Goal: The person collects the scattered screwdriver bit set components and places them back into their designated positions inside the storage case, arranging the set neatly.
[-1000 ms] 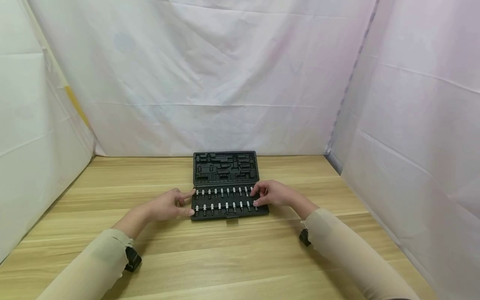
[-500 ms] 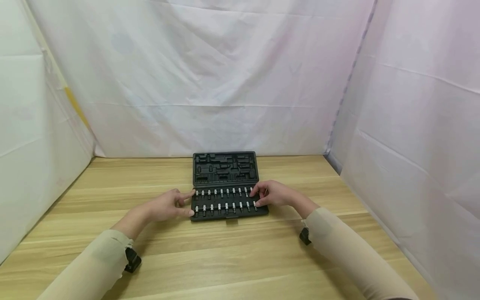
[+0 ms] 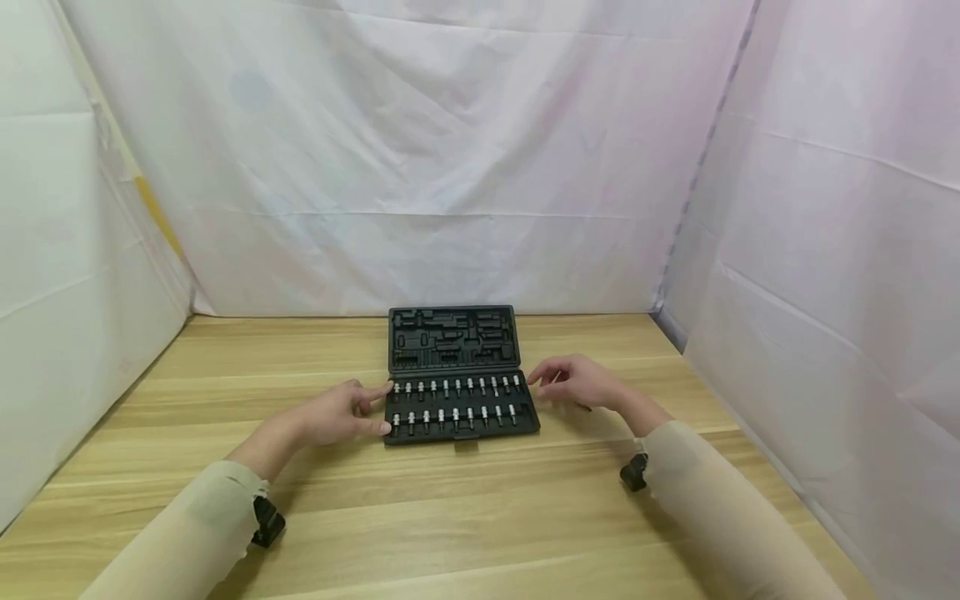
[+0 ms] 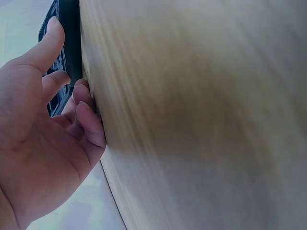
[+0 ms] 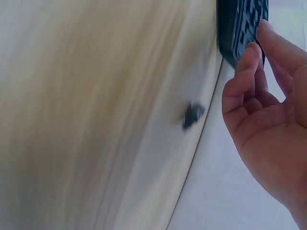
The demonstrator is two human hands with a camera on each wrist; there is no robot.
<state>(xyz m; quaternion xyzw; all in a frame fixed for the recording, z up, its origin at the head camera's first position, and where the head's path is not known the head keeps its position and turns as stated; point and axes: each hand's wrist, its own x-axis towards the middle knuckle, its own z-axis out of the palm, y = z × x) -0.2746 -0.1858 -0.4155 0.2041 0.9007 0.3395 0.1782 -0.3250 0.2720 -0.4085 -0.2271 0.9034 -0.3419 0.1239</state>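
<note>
A black bit-socket case point(image 3: 463, 401) lies unfolded on the table, its lid point(image 3: 453, 335) toward the back. Two rows of silver bit sockets point(image 3: 456, 414) stand in the near half. My left hand point(image 3: 333, 414) touches the case's left edge with an outstretched index finger and thumb, the other fingers bent under. Just off the right edge, my right hand point(image 3: 581, 383) holds nothing that I can see; in the right wrist view its thumb and fingertips are apart. A small dark object point(image 5: 193, 116) lies on the table beneath that hand, too blurred to identify.
The wooden table point(image 3: 465, 517) reaches back to a white cloth backdrop point(image 3: 420, 167). White cloth walls stand left and right. The lid's moulded recesses face up.
My right hand has let go of a bit socket at the near row's right end and moved right, off the case. The left hand has stayed at the left edge.
</note>
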